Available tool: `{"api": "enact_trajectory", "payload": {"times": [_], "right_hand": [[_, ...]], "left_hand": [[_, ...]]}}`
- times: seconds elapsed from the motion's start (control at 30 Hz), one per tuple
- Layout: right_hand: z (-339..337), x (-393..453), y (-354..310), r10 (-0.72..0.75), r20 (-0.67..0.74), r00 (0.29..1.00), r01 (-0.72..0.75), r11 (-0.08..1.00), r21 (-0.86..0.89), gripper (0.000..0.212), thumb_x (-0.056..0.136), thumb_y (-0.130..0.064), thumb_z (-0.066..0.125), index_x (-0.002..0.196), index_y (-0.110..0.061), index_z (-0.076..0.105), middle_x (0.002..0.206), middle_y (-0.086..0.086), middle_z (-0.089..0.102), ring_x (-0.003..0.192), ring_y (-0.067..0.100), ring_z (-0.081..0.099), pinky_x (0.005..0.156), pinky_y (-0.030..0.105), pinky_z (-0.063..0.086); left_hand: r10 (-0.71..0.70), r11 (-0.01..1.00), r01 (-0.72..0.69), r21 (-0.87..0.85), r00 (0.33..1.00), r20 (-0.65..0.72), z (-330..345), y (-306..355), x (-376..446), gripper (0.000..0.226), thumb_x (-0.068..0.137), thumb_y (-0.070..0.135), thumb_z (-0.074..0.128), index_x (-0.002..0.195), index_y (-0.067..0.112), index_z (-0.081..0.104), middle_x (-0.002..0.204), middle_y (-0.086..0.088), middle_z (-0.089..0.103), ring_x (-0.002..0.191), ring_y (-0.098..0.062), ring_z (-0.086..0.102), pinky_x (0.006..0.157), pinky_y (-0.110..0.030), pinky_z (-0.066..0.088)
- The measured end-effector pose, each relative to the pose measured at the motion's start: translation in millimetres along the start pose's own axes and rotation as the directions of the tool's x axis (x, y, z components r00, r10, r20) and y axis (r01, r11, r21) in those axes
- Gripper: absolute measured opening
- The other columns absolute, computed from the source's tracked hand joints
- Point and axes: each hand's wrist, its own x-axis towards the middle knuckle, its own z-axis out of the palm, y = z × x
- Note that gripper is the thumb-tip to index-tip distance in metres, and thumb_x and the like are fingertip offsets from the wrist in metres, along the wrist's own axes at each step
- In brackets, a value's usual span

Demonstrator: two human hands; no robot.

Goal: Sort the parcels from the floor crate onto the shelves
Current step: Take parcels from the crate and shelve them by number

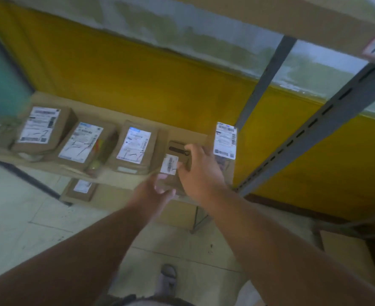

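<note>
Small brown cardboard parcel (177, 161), bearing a white barcode label on its near face and a dark slot-shaped mark on top, shown at the right-hand part of the low shelf (188, 134), between a row of labelled boxes and an upright parcel. Right hand (200, 173) is laid over the parcel's right side, fingers curled round its far edge in a hold; left hand (157, 191) sits just below its near edge, fingers loosely spread, and whether they touch the box cannot be told through the blur. The parcel appears stiff-walled and, being managed largely by one hand, probably light; the plain card should offer fair friction, so a grasp across opposite side faces, clear of the label, seems soundest. To its left, three labelled cartons (135, 146) lie flat in a row; to its right, the upright parcel (225, 141) stands with its shipping label facing out. A further box (80, 189) rests lower down, near the tiled floor (16, 217). Grey slotted uprights (314, 127) frame the yellow wall (138, 80).
</note>
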Motion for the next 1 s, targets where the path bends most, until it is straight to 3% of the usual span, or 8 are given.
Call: {"api": "enact_trajectory", "payload": {"times": [0.1, 0.17, 0.2, 0.27, 0.4, 0.47, 0.67, 1.0], "right_hand": [[21.4, -6.5, -39.5, -0.104, 0.039, 0.994, 0.102, 0.994, 0.046, 0.051, 0.095, -0.032, 0.058, 0.143, -0.022, 0.044, 0.144, 0.004, 0.043, 0.130, 0.022, 0.045, 0.107, 0.033, 0.038], [37.2, -7.1, -72.0, -0.150, 0.055, 0.987, 0.147, 0.988, 0.056, 0.049, 0.094, -0.034, 0.059, 0.140, -0.025, 0.046, 0.144, 0.002, 0.043, 0.130, 0.020, 0.045, 0.100, 0.027, 0.036], [45.9, -7.4, -89.4, -0.166, 0.057, 0.984, 0.163, 0.985, 0.059, 0.048, 0.094, -0.035, 0.059, 0.139, -0.026, 0.046, 0.144, 0.000, 0.044, 0.129, 0.019, 0.046, 0.090, 0.021, 0.032], [62.8, -8.6, -125.4, -0.204, 0.059, 0.977, 0.200, 0.978, 0.066, 0.045, 0.094, -0.035, 0.059, 0.137, -0.027, 0.048, 0.140, -0.001, 0.046, 0.124, 0.018, 0.050, 0.077, 0.019, 0.024], [106.8, -13.2, -209.2, -0.328, 0.083, 0.941, 0.322, 0.944, 0.073, 0.043, 0.094, -0.034, 0.059, 0.134, -0.025, 0.049, 0.133, 0.003, 0.052, 0.107, 0.017, 0.055, 0.080, 0.022, 0.034], [134.3, -17.5, -256.5, -0.386, 0.105, 0.916, 0.381, 0.922, 0.072, 0.042, 0.094, -0.035, 0.060, 0.134, -0.025, 0.048, 0.132, 0.003, 0.052, 0.110, 0.017, 0.054, 0.081, 0.022, 0.034], [212.7, -43.8, -399.0, -0.546, 0.152, 0.824, 0.533, 0.838, 0.121, 0.042, 0.091, -0.033, 0.063, 0.128, -0.018, 0.053, 0.121, 0.007, 0.056, 0.108, 0.024, 0.056, 0.087, 0.031, 0.042], [315.0, -21.7, -575.5, -0.719, 0.285, 0.634, 0.707, 0.688, 0.164, 0.045, 0.095, -0.034, 0.059, 0.136, -0.022, 0.046, 0.135, 0.001, 0.049, 0.115, 0.014, 0.052, 0.080, 0.019, 0.034]], "left_hand": [[0.029, 0.997, -0.019, 0.075, 0.990, -0.135, -50.9, -23.9, -27.4, 0.042, 0.087, 0.033, 0.073, 0.126, 0.030, 0.058, 0.097, 0.002, 0.065, 0.089, -0.017, 0.065, 0.075, -0.027, 0.048], [0.017, 0.995, 0.005, 0.095, 0.974, -0.226, -88.7, -44.8, -42.6, 0.041, 0.085, 0.035, 0.072, 0.123, 0.035, 0.058, 0.100, 0.005, 0.066, 0.094, -0.017, 0.066, 0.086, -0.031, 0.051], [0.002, 0.995, 0.025, 0.097, 0.963, -0.271, -108.2, -56.4, -49.9, 0.040, 0.085, 0.037, 0.072, 0.122, 0.037, 0.058, 0.101, 0.007, 0.066, 0.094, -0.016, 0.066, 0.088, -0.032, 0.052], [-0.031, 0.992, 0.071, 0.105, 0.939, -0.344, -146.3, -78.2, -63.7, 0.037, 0.086, 0.039, 0.069, 0.121, 0.038, 0.057, 0.102, 0.009, 0.066, 0.095, -0.016, 0.066, 0.088, -0.033, 0.053], [-0.068, 0.993, 0.104, 0.055, 0.889, -0.454, -223.6, -132.0, -88.0, 0.032, 0.088, 0.037, 0.069, 0.119, 0.035, 0.059, 0.096, 0.013, 0.062, 0.088, -0.013, 0.064, 0.076, -0.029, 0.052], [-0.079, 0.992, 0.115, 0.044, 0.867, -0.492, -267.1, -162.1, -101.2, 0.033, 0.088, 0.039, 0.069, 0.119, 0.037, 0.058, 0.097, 0.013, 0.061, 0.084, -0.008, 0.062, 0.070, -0.025, 0.046], [-0.145, 0.978, 0.206, 0.029, 0.774, -0.617, -400.1, -247.2, -152.1, 0.037, 0.088, 0.043, 0.069, 0.122, 0.037, 0.057, 0.103, 0.010, 0.061, 0.082, -0.007, 0.062, 0.075, -0.022, 0.043], [-0.291, 0.947, 0.299, -0.115, 0.654, -0.698, -545.8, -344.2, -145.1, 0.039, 0.087, 0.048, 0.068, 0.124, 0.039, 0.056, 0.104, 0.013, 0.061, 0.087, -0.009, 0.064, 0.082, -0.033, 0.056]]}}
